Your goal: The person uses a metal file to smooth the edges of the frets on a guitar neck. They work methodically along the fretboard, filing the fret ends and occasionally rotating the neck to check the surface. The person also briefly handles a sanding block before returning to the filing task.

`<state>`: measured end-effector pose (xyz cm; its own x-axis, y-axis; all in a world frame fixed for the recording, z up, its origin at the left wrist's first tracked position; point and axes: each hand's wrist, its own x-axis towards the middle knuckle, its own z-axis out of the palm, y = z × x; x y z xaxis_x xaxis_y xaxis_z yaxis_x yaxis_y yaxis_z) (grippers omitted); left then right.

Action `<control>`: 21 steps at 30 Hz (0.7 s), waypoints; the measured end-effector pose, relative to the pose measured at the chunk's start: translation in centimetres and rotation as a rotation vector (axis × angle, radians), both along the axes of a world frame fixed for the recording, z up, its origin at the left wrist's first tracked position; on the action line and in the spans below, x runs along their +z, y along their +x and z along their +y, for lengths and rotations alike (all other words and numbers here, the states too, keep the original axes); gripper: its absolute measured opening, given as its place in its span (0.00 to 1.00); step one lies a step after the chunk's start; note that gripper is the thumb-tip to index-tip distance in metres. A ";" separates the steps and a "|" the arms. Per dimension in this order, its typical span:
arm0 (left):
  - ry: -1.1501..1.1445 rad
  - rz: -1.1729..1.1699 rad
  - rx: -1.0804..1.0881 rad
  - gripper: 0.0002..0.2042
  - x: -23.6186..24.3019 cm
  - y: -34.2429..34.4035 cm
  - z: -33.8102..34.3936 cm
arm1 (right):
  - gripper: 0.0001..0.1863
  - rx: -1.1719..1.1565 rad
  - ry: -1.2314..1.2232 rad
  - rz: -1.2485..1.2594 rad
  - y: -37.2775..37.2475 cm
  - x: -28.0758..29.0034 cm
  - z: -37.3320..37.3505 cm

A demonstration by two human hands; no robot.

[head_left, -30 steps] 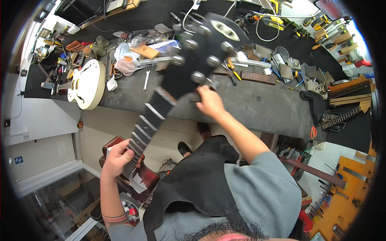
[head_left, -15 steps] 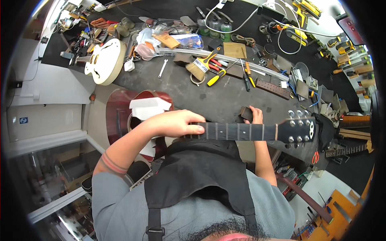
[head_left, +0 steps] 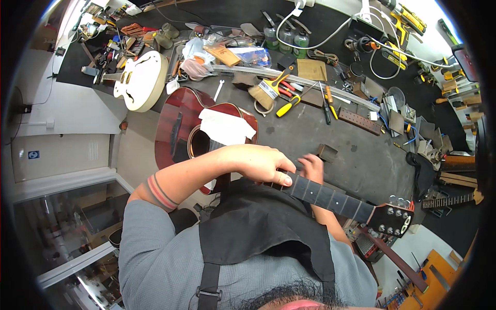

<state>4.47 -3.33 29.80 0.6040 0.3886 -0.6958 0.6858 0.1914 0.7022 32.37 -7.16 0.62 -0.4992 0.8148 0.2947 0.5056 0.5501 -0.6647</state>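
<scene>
Guitar workshop, its dark counter (head_left: 374, 168) lined with gear.
A red acoustic guitar (head_left: 166, 114) and a cream hollow-body guitar (head_left: 150, 85) share space with a separate fretted neck (head_left: 447, 200), a paintbrush (head_left: 264, 95), a yellow-handled screwdriver (head_left: 288, 106) and a wooden board (head_left: 442, 261) bearing tools (head_left: 440, 275).

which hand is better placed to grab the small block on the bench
The right hand, probably: it's nearer the small block and looks empty, while the left hand holds the guitar neck.

The guitar (head_left: 330, 200) has its body (head_left: 168, 116) left and head (head_left: 391, 219) right. Paper (head_left: 227, 128) lies on it. On the bench (head_left: 372, 163), a block (head_left: 327, 153) sits near; a brush (head_left: 265, 93) lies far.
</scene>
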 end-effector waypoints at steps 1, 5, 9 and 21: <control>-0.014 -0.008 0.013 0.20 0.3 -0.8 -0.1 | 0.26 0.058 -0.038 0.037 -3.7 1.0 0.6; -0.046 -0.094 0.099 0.20 1.2 -4.2 -0.2 | 0.24 0.260 -0.091 0.030 -17.9 -1.2 5.4; -0.042 -0.137 0.128 0.19 2.1 -8.0 -0.3 | 0.29 0.453 -0.014 0.003 -31.2 -4.6 9.4; -0.003 -0.280 0.262 0.20 0.0 -14.8 -0.4 | 0.15 0.470 0.196 -0.388 -44.9 -8.7 11.3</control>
<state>-10.32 -3.68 29.82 0.6514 0.5533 -0.5193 0.3953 0.3367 0.8546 -12.51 4.12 -8.10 -0.8907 0.4320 0.1418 0.3643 0.8646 -0.3462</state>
